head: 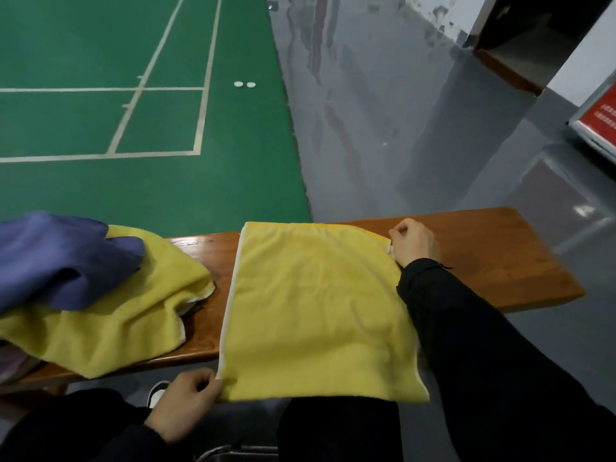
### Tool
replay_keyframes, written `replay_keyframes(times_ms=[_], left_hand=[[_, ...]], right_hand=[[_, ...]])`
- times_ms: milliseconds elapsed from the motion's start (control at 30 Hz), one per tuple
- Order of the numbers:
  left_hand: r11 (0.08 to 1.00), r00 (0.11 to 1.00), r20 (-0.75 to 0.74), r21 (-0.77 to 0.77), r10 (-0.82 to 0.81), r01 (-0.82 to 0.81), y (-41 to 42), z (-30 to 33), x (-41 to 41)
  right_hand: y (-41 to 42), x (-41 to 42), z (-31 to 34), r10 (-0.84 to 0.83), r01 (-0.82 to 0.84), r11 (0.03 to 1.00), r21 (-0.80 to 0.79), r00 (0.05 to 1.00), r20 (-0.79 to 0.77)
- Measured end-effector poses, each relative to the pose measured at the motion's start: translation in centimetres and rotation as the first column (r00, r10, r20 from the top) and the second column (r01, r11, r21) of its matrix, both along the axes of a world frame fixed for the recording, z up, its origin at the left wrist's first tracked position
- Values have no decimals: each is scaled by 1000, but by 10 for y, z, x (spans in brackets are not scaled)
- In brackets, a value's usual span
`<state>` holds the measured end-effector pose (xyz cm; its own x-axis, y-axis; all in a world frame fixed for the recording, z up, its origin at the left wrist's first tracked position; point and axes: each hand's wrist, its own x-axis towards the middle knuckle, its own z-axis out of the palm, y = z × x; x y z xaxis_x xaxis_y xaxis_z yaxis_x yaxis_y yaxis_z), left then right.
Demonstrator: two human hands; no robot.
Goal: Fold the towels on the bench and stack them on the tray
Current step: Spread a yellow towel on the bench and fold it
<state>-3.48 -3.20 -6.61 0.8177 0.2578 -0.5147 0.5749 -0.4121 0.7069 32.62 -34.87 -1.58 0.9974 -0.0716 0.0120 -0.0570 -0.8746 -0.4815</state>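
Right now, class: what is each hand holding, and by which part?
Both hold the spread yellow towel. The left hand pinches its near left corner; the right hand pinches its far right corner, on the bench.

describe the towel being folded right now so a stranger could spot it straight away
Find the wooden bench beside the green court. On its middle lies a flat yellow towel, pinched at the near corner by the left hand and at the far corner by the right hand. Unlike the crumpled yellow towel under a purple towel, it lies smooth.
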Motion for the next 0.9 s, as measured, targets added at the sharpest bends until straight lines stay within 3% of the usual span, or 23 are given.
replay_keyframes(times_ms=[167, 300, 400, 533, 633, 700, 767, 833, 900], left_hand=[[996, 998, 69, 91, -2, -4, -5, 10, -8], [987, 994, 110, 158, 6, -24, -4, 7, -17], [985, 992, 126, 170, -24, 2, -5, 7, -19], [989, 992, 124, 151, -14, -5, -8, 13, -18], [985, 982, 90, 22, 168, -171, -15, 14, -16], [950, 951, 80, -120, 297, -287, -23, 12, -12], [924, 928, 98, -172, 360, -340, -29, 8, -8], [916, 923, 113, -216, 368, -338, -33, 5, -8], [923, 932, 123, -229, 342, -308, -35, 3, -10]], right_hand=[[-1, 8, -3, 167, -167, 986, 5, 984, -63], [1, 6, -3, 311, -316, 934, -169, 949, -53], [0, 12, 0, 272, -263, 924, -278, 962, -5], [-7, 13, 5, 102, -97, 992, -82, 993, 64], [-15, -18, 13, -18, -5, 983, 185, 993, 120], [-27, -57, 11, 41, -67, 980, 186, 989, 140], [-43, -103, -1, 213, -229, 969, 95, 965, 152], [-57, -149, -15, 327, -336, 941, 37, 933, 151], [-70, -189, -24, 336, -351, 934, 62, 924, 181]])
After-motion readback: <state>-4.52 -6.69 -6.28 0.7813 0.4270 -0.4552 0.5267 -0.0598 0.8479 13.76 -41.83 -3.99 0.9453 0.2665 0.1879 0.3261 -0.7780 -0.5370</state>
